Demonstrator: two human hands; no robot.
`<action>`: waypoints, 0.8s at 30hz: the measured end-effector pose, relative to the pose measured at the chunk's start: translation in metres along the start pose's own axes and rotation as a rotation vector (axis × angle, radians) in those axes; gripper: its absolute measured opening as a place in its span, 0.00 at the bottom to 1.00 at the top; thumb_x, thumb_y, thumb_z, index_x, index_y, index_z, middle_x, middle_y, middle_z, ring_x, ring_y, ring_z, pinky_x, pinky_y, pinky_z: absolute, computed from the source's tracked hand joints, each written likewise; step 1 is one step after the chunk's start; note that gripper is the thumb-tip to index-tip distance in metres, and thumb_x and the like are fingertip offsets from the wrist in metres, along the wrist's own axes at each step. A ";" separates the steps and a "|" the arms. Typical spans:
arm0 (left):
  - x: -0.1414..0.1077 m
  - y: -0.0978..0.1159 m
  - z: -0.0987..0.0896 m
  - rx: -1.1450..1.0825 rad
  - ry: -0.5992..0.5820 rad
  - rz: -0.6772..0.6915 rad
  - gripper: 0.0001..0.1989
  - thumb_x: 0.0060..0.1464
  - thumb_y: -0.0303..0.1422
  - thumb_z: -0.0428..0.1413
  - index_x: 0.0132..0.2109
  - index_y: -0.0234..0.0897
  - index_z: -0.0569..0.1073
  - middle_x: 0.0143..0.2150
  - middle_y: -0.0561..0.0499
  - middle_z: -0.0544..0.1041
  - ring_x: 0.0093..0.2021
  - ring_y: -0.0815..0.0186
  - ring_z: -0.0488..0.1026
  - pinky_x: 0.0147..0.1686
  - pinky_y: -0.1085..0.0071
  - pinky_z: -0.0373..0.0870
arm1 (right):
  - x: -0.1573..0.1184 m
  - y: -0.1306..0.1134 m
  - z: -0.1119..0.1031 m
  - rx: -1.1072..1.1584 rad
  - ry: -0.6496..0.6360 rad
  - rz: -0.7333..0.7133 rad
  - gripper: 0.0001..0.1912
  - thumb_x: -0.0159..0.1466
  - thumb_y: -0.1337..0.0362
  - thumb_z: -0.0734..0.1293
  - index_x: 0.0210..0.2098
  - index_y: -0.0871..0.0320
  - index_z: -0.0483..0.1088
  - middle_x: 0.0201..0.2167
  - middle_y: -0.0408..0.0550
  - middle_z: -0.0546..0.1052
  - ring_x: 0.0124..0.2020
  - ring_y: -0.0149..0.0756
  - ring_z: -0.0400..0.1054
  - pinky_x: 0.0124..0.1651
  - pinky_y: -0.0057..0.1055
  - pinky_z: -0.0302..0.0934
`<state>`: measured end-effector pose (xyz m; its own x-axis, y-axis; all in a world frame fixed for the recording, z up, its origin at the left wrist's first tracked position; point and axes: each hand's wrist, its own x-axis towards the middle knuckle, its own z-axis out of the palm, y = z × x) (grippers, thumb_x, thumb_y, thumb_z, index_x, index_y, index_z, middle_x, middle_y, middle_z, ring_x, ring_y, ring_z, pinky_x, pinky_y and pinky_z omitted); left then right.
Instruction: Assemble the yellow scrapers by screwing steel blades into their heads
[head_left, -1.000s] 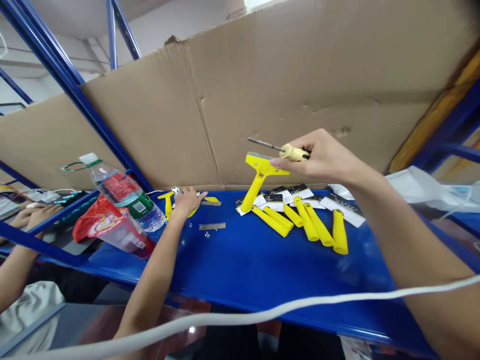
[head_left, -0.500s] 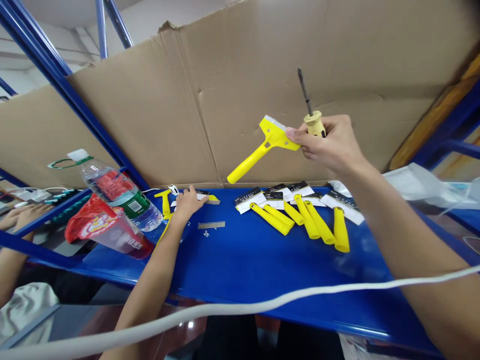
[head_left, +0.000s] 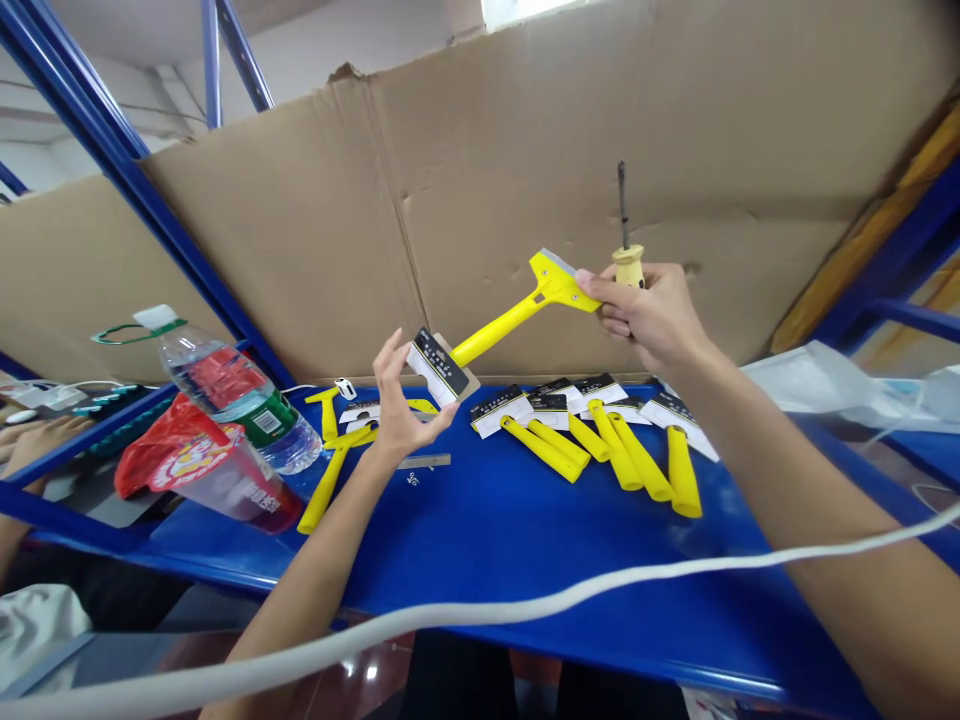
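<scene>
My right hand pinches a yellow scraper by one end of its blade head, and its handle slopes down to the left. The same hand grips a screwdriver with a cream handle, its shaft pointing up. Between the thumb and fingers of my left hand is a black-and-white printed card sleeve. The scraper's handle end lies right by the sleeve's upper edge; I cannot tell if they touch. Below the left hand lie loose yellow scraper parts and a metal blade.
Several yellow scrapers with printed sleeves lie on the blue table. A water bottle and a pink cup stand at left. A white cable crosses in front. Another person's hand is at far left.
My left hand has risen from the table with the card sleeve, up to the scraper's handle end. My right hand has lowered slightly with scraper and screwdriver.
</scene>
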<state>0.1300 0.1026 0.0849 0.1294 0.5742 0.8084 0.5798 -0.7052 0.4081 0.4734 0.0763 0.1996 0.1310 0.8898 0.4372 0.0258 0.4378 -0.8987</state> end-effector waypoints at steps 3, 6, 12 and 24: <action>-0.005 0.004 0.004 -0.049 0.015 -0.047 0.57 0.40 0.45 0.81 0.73 0.46 0.63 0.83 0.32 0.54 0.84 0.34 0.51 0.73 0.41 0.65 | -0.001 0.003 0.005 0.018 -0.008 0.019 0.29 0.55 0.48 0.88 0.28 0.54 0.69 0.23 0.37 0.61 0.23 0.26 0.48 0.25 0.34 0.40; -0.006 0.006 0.007 -0.114 0.021 0.018 0.55 0.40 0.46 0.82 0.71 0.45 0.66 0.80 0.32 0.60 0.83 0.35 0.55 0.75 0.41 0.64 | -0.001 0.008 0.011 0.063 -0.056 0.078 0.29 0.52 0.50 0.90 0.28 0.56 0.71 0.22 0.36 0.61 0.22 0.24 0.47 0.24 0.31 0.38; -0.004 0.006 0.018 -0.049 0.058 0.393 0.56 0.51 0.53 0.77 0.78 0.47 0.60 0.77 0.33 0.65 0.78 0.36 0.65 0.73 0.33 0.66 | -0.004 0.019 0.021 0.078 -0.143 0.143 0.30 0.52 0.50 0.90 0.25 0.57 0.70 0.21 0.36 0.59 0.21 0.22 0.48 0.23 0.29 0.38; -0.025 0.032 0.044 -0.480 -0.189 -0.293 0.74 0.42 0.52 0.82 0.85 0.51 0.48 0.85 0.33 0.57 0.81 0.36 0.63 0.76 0.39 0.66 | -0.010 0.024 0.030 -0.139 -0.225 0.064 0.31 0.52 0.39 0.87 0.26 0.57 0.73 0.19 0.36 0.60 0.20 0.26 0.49 0.24 0.32 0.39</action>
<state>0.1810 0.0839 0.0592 0.1854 0.8064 0.5616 0.1902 -0.5902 0.7845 0.4434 0.0823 0.1745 -0.0863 0.9282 0.3620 0.1627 0.3716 -0.9140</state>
